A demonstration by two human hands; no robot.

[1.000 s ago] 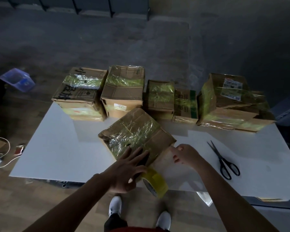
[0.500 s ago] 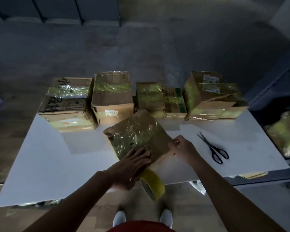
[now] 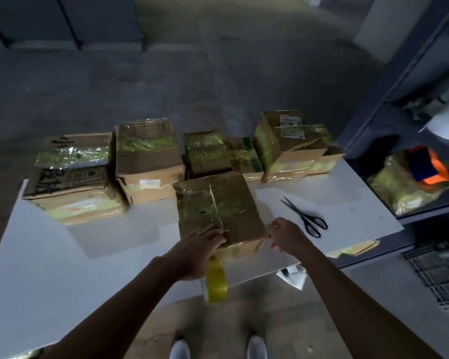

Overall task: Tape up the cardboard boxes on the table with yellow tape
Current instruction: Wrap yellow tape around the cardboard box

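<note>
The left hand point(image 3: 200, 244) lies flat on the middle box point(image 3: 218, 203), fingers straight, pressing tape down. The tape roll point(image 3: 217, 282) hangs at its 6 o'clock. The right hand point(image 3: 285, 237) curls round the near corner. Next it probably needs the scissors point(image 3: 306, 218), at 3 o'clock.

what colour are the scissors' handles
Black; the scissors show best in the head view.

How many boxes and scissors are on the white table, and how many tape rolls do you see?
Cardboard boxes: 6 (the far-right one may be two pressed together)
Scissors: 1
Yellow tape roll: 1
Total: 8
</note>
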